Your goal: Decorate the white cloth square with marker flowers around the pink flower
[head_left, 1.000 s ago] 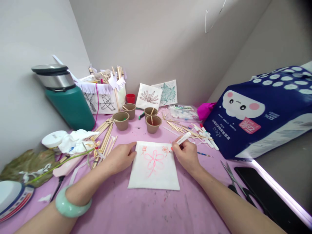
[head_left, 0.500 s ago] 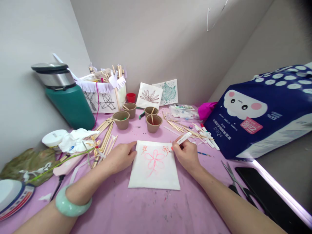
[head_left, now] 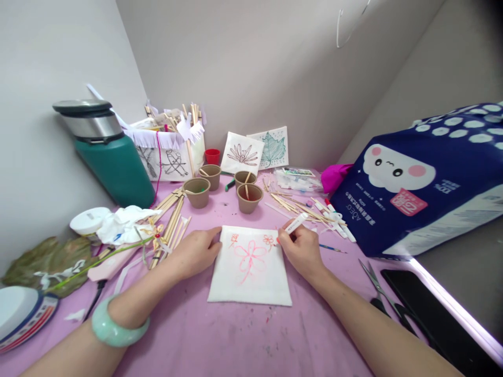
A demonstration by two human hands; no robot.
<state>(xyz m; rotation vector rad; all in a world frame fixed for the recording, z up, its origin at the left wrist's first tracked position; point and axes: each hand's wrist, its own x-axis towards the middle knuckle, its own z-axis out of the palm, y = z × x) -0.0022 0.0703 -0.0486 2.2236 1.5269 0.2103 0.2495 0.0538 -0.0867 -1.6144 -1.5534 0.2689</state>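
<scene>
A white canvas panel (head_left: 248, 290) lies flat before me, bearing a large pink flower in the middle and small orange-red flowers in its two top corners. My right hand (head_left: 302, 250) grips a white marker (head_left: 296, 223) at the panel's upper right edge. Its orange-red tip end is low, beside the right small flower; whether it touches the canvas I cannot tell. My left hand (head_left: 200, 251) holds the panel's upper left edge between thumb and fingers. A green bangle (head_left: 118, 327) circles that forearm.
Behind the panel stand brown pots (head_left: 250, 200) with sticks. Bundled wooden sticks (head_left: 168, 233) and a green bottle (head_left: 116, 167) are at left. Tied markers (head_left: 334, 220), scissors (head_left: 379, 290), a black phone (head_left: 424, 309) and a big blue package (head_left: 377, 209) are at right. Drawn canvases (head_left: 242, 154) lean behind.
Almost nothing differs. The view has shifted very slightly, and both hands keep their places on the canvas panel and marker.
</scene>
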